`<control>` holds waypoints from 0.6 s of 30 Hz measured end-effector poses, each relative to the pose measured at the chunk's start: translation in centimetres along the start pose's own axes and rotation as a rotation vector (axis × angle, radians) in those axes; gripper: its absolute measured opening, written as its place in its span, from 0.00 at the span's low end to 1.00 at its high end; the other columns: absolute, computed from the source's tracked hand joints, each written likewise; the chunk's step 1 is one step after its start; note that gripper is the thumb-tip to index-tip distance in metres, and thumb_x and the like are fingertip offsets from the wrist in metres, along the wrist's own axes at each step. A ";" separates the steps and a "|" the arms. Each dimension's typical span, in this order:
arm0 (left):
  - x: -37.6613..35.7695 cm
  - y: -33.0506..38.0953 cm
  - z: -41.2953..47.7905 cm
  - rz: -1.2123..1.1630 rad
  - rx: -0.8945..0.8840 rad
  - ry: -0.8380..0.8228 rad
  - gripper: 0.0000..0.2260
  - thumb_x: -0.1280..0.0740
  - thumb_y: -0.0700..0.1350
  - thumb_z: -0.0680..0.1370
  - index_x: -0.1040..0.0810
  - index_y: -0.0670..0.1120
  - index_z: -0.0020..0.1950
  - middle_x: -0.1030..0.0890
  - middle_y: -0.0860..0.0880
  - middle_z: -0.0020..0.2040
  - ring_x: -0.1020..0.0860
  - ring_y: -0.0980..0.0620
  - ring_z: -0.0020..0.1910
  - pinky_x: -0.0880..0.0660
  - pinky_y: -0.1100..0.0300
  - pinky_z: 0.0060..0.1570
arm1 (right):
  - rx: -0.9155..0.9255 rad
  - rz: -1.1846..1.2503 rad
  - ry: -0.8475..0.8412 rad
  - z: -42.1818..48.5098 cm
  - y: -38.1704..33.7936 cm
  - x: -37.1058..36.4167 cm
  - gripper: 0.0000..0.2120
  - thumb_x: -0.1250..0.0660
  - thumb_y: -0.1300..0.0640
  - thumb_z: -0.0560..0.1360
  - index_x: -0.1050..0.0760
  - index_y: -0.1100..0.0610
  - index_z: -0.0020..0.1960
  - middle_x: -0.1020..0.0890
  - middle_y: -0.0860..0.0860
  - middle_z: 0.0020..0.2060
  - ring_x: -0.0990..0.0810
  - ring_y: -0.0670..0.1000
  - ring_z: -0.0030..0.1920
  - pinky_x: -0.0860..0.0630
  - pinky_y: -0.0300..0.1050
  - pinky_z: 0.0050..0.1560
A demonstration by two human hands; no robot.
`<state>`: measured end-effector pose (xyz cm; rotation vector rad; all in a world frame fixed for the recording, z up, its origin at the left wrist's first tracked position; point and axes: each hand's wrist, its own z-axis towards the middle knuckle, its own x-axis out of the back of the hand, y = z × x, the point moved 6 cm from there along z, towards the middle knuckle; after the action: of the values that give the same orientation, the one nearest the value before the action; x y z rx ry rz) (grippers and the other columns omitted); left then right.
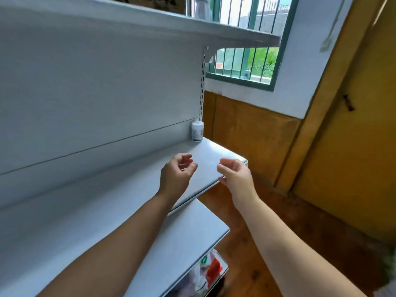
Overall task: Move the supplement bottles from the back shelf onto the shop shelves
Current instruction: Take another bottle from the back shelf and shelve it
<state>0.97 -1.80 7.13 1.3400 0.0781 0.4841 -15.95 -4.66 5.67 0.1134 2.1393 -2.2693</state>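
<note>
One white supplement bottle [197, 130] with a pale label stands upright in the back right corner of the middle grey shop shelf [216, 155], against the back panel. My left hand [176, 175] hovers over the shelf's front part, fingers loosely curled and apart, holding nothing. My right hand [233, 173] is beside it at the shelf's front right edge, also with nothing in it. Both hands are well short of the bottle, which lies beyond them toward the back.
An upper shelf [192, 28] overhangs above. A lower shelf [188, 239] sits below, with colourful packets [211, 266] beneath it. A barred green window [252, 61], wood-panelled wall and a yellow door [353, 136] are to the right.
</note>
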 end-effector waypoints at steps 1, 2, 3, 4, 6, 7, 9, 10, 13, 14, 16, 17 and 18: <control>-1.1 0.1 1.1 0.011 0.005 0.011 0.12 0.32 0.43 0.74 0.23 0.45 0.57 0.18 0.46 0.52 0.21 0.50 0.51 0.24 0.54 0.56 | 0.007 -0.012 -0.018 2.1 -0.4 0.5 0.11 0.33 0.58 0.74 0.25 0.57 0.56 0.21 0.47 0.47 0.21 0.48 0.49 0.24 0.40 0.48; -2.1 0.2 2.2 0.015 0.018 0.026 0.12 0.32 0.43 0.74 0.23 0.45 0.57 0.18 0.46 0.52 0.21 0.49 0.51 0.24 0.54 0.57 | 0.004 -0.021 -0.035 4.2 -0.5 0.9 0.10 0.33 0.58 0.74 0.26 0.56 0.55 0.21 0.47 0.47 0.21 0.49 0.49 0.24 0.40 0.48; -2.8 0.0 3.2 0.019 0.034 0.043 0.11 0.32 0.43 0.74 0.23 0.45 0.56 0.19 0.47 0.51 0.21 0.50 0.51 0.25 0.54 0.57 | -0.005 -0.021 -0.059 6.1 -0.5 0.9 0.09 0.33 0.58 0.74 0.26 0.55 0.54 0.21 0.47 0.46 0.21 0.48 0.48 0.24 0.40 0.48; -3.3 -0.4 4.2 0.027 0.048 0.058 0.11 0.32 0.43 0.74 0.23 0.45 0.56 0.19 0.48 0.51 0.21 0.50 0.51 0.25 0.55 0.57 | -0.018 -0.021 -0.086 7.8 -0.1 0.8 0.08 0.33 0.58 0.74 0.26 0.54 0.53 0.21 0.47 0.46 0.21 0.48 0.47 0.24 0.41 0.48; -4.1 -1.5 6.3 0.059 0.084 0.090 0.11 0.32 0.43 0.74 0.23 0.45 0.57 0.20 0.49 0.50 0.22 0.51 0.52 0.26 0.56 0.57 | -0.056 -0.031 -0.143 10.9 1.1 0.1 0.08 0.33 0.59 0.74 0.27 0.54 0.52 0.22 0.48 0.47 0.22 0.48 0.47 0.24 0.42 0.49; -4.5 -2.2 7.4 0.069 0.106 0.112 0.11 0.33 0.43 0.75 0.23 0.45 0.57 0.20 0.49 0.51 0.22 0.51 0.52 0.26 0.57 0.57 | -0.070 -0.042 -0.167 12.4 1.8 -0.3 0.08 0.32 0.59 0.74 0.27 0.53 0.52 0.22 0.49 0.48 0.22 0.48 0.48 0.24 0.42 0.49; -5.3 -3.5 9.8 0.066 0.133 0.156 0.11 0.33 0.44 0.75 0.23 0.46 0.56 0.20 0.49 0.50 0.22 0.51 0.53 0.26 0.56 0.58 | -0.071 -0.064 -0.195 15.4 2.9 -0.9 0.09 0.32 0.59 0.74 0.28 0.53 0.53 0.22 0.49 0.49 0.22 0.49 0.50 0.24 0.42 0.49; -5.8 -4.1 11.1 0.066 0.134 0.169 0.11 0.33 0.44 0.75 0.23 0.46 0.56 0.20 0.49 0.50 0.22 0.50 0.53 0.25 0.55 0.58 | -0.066 -0.070 -0.194 17.1 3.3 -1.1 0.10 0.32 0.59 0.73 0.28 0.53 0.53 0.22 0.50 0.49 0.22 0.49 0.50 0.24 0.41 0.48; -7.2 -5.9 14.3 0.065 0.172 0.183 0.11 0.32 0.43 0.74 0.23 0.45 0.56 0.20 0.49 0.49 0.22 0.50 0.52 0.25 0.54 0.58 | -0.111 -0.077 -0.211 21.1 4.2 -2.0 0.13 0.32 0.60 0.73 0.28 0.56 0.56 0.22 0.53 0.52 0.22 0.51 0.51 0.24 0.42 0.49; -7.5 -6.5 15.1 0.063 0.192 0.183 0.11 0.32 0.43 0.74 0.23 0.45 0.56 0.20 0.48 0.49 0.22 0.49 0.52 0.25 0.53 0.58 | -0.128 -0.083 -0.224 22.2 4.5 -2.4 0.14 0.31 0.61 0.73 0.28 0.57 0.57 0.22 0.54 0.54 0.23 0.51 0.51 0.24 0.44 0.50; -7.7 -7.5 17.0 0.056 0.227 0.204 0.12 0.32 0.43 0.74 0.24 0.45 0.56 0.20 0.47 0.51 0.22 0.48 0.52 0.26 0.53 0.58 | -0.129 -0.119 -0.244 24.5 5.0 -3.3 0.17 0.31 0.61 0.72 0.29 0.57 0.60 0.23 0.56 0.58 0.23 0.52 0.54 0.24 0.48 0.55; -7.7 -7.9 17.9 0.058 0.248 0.222 0.12 0.32 0.42 0.74 0.24 0.45 0.57 0.20 0.47 0.52 0.22 0.49 0.52 0.26 0.54 0.58 | -0.121 -0.140 -0.256 25.5 5.0 -3.7 0.20 0.31 0.61 0.71 0.30 0.57 0.62 0.24 0.56 0.60 0.24 0.52 0.55 0.24 0.49 0.58; -7.7 -8.2 18.8 0.060 0.271 0.238 0.13 0.32 0.42 0.74 0.25 0.45 0.58 0.20 0.46 0.54 0.23 0.49 0.52 0.27 0.56 0.58 | -0.117 -0.157 -0.268 26.4 5.1 -4.1 0.23 0.30 0.61 0.71 0.32 0.56 0.64 0.26 0.56 0.62 0.25 0.52 0.56 0.26 0.50 0.60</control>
<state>2.56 -23.08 2.20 1.5473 0.3091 0.7018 -12.52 -31.49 2.41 -0.3519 2.1957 -2.0838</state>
